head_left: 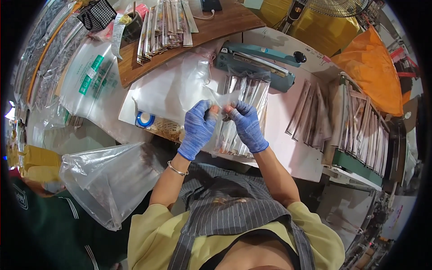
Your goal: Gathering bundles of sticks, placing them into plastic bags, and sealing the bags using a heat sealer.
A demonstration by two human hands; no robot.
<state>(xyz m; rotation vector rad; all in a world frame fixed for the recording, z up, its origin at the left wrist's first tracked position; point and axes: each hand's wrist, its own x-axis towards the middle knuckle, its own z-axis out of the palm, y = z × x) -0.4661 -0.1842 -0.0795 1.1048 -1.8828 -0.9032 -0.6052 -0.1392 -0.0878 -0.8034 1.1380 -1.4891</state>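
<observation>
My left hand [198, 128] and my right hand [249, 128], in blue knit gloves with bare fingertips, are close together over the table. The thumb and fingers of each are pinched on thin clear plastic [221, 98], which looks like a bag's edge. Below and between them lies a clear bag of long, slim silver packets [246, 93], partly hidden by my right hand. Just beyond, a teal heat sealer [263, 76] with a long lever arm sits on the table. Flat clear plastic bags [168, 87] are spread left of my hands.
Loose slim packets [310, 112] lie to the right, beside a green-based box [353, 162] packed with more. A raised wooden board [225, 22] at the back bears another bunch of packets [167, 27]. A blue tape roll [145, 119] and a large clear bag [112, 184] are at left.
</observation>
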